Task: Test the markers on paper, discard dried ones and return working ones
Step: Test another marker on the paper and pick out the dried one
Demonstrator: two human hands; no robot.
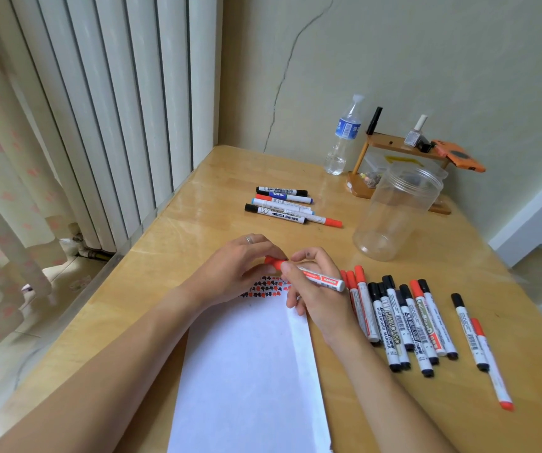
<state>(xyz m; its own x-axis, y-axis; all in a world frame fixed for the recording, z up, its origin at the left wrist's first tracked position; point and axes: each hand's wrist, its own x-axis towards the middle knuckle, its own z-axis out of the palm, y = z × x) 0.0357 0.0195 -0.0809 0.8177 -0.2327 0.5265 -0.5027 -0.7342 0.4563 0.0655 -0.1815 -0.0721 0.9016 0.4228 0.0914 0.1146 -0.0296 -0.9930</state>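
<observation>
You've got a red marker (309,275) held across both hands, just above the far end of the paper (250,364). Your left hand (235,271) has its fingers curled round the red cap end, and your right hand (312,289) pinches the white barrel with thumb and fingers wrapped round it. Under your hands the paper has rows of little red and black test marks (264,288).

The sheet runs down the middle of the desk (171,230) toward the near edge. Just to the right of it, a bunch of red and black markers (400,322) lies side by side, with two more (482,344) nearer the right edge. A smaller pile of markers (287,206) sits toward the far edge, well apart from your hands. A clear plastic jar (397,210) stands toward the far right, with a water bottle (343,135) and a small wooden rack (394,148) behind it in the far corner.
</observation>
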